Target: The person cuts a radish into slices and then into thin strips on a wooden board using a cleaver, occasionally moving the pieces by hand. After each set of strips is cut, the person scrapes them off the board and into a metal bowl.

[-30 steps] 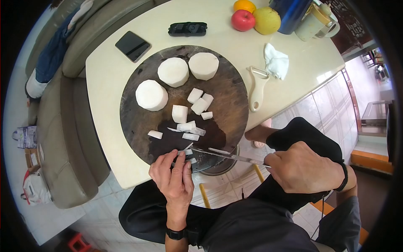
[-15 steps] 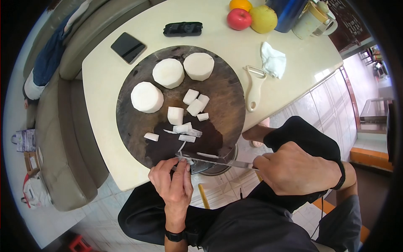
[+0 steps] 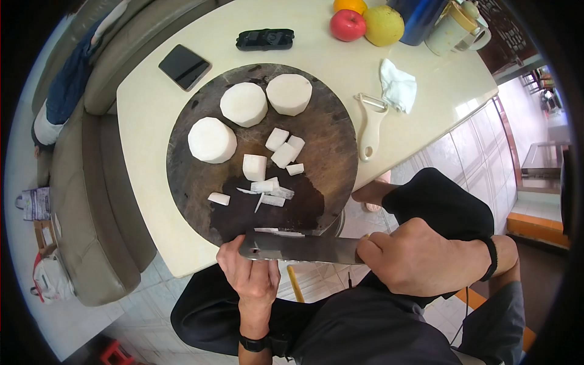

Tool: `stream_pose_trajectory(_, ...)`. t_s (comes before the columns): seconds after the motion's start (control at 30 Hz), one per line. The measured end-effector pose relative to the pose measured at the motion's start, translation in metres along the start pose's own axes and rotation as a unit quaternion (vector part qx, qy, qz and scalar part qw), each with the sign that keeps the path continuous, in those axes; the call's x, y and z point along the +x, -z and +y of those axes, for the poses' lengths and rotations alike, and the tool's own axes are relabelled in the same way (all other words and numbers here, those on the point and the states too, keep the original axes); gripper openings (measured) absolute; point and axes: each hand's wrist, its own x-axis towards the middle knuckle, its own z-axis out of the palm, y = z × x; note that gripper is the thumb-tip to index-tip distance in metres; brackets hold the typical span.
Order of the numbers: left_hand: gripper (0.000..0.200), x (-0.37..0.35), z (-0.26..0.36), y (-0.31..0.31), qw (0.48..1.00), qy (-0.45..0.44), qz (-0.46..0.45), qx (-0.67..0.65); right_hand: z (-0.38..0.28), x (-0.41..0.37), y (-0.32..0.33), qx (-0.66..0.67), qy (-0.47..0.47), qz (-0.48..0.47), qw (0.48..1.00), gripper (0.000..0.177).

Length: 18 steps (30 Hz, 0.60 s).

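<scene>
My right hand (image 3: pixel 413 258) grips the handle of a cleaver (image 3: pixel 304 248), its broad blade turned flat toward me over the near edge of the round wooden chopping board (image 3: pixel 328 146). Behind the blade, my left hand (image 3: pixel 249 274) has its fingers bent; the fingertips and whatever they hold are hidden. Thin white strips (image 3: pixel 278 232) lie just beyond the blade. Three thick rounds of what looks like peeled white radish (image 3: pixel 243 104) stand on the far side of the board. Nearer lie a thick chunk (image 3: pixel 254 167), several small blocks (image 3: pixel 283 154) and slices (image 3: pixel 271 199).
On the pale table (image 3: pixel 146 158) are a phone (image 3: pixel 185 67), a black case-like object (image 3: pixel 265 39), a peeler (image 3: pixel 369 128), a white cloth (image 3: pixel 398 86), an apple (image 3: pixel 347 25), other fruit and a jug (image 3: pixel 449 29). A sofa (image 3: pixel 97 201) stands at left.
The cleaver has turned from edge-on to showing its flat side, and now covers my left fingertips. A thin strip near the left hand has shifted on the board.
</scene>
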Motion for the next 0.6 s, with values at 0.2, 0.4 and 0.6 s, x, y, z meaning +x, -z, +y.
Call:
stream_pose_trajectory(0.2, 0.026, -0.001, -0.002, 0.0, 1.0, 0.002, 0.0, -0.018, 0.0, 0.006, -0.002, -0.013, 0.012, -0.013, 1.0, 0.022)
stream_pose_trajectory(0.4, 0.022, -0.001, 0.0, 0.0, 1.0, 0.004, 0.001, -0.024, -0.003, 0.019, 0.0, -0.01, 0.039, -0.01, 0.999, 0.019)
stream_pose_trajectory(0.6, 0.02, -0.003, 0.0, 0.0, 1.0, 0.008, 0.002, -0.021, -0.008, 0.038, -0.012, -0.002, 0.005, 0.021, 1.0, 0.015)
